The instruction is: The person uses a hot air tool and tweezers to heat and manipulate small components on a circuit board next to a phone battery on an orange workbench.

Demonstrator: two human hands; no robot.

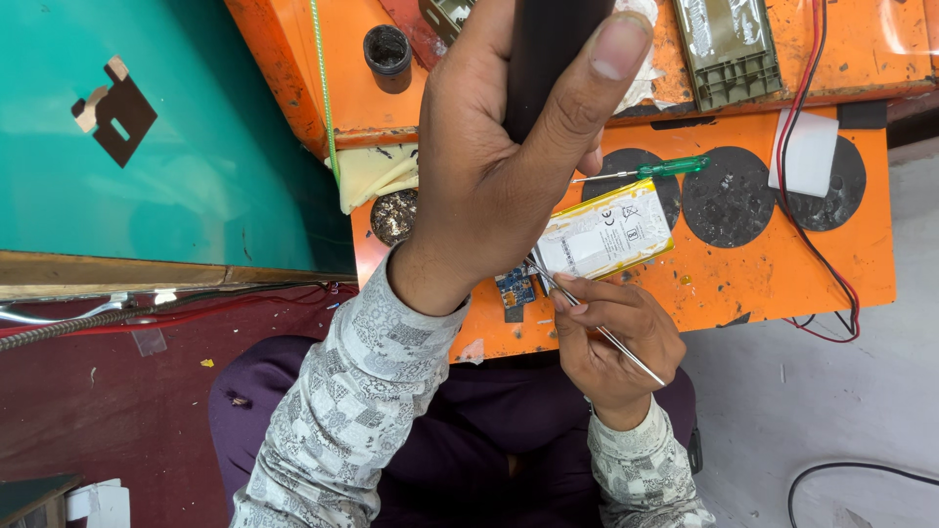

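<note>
Tweezers (597,328) sat pinched in the right hand (611,337) at the orange desk's (782,264) near edge, steadying the silver battery pack (604,233) by the blue circuit board (514,287), while the left hand (499,166) clenched a dark tool handle (548,59) above.

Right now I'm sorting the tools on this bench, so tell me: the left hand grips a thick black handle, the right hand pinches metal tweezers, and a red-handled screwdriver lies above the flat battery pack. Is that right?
Not quite: the screwdriver has a green handle, not red, as the head view shows. The rest holds: the left hand grips the thick black handle, the right hand pinches metal tweezers, and the screwdriver lies above the flat battery pack.
</note>
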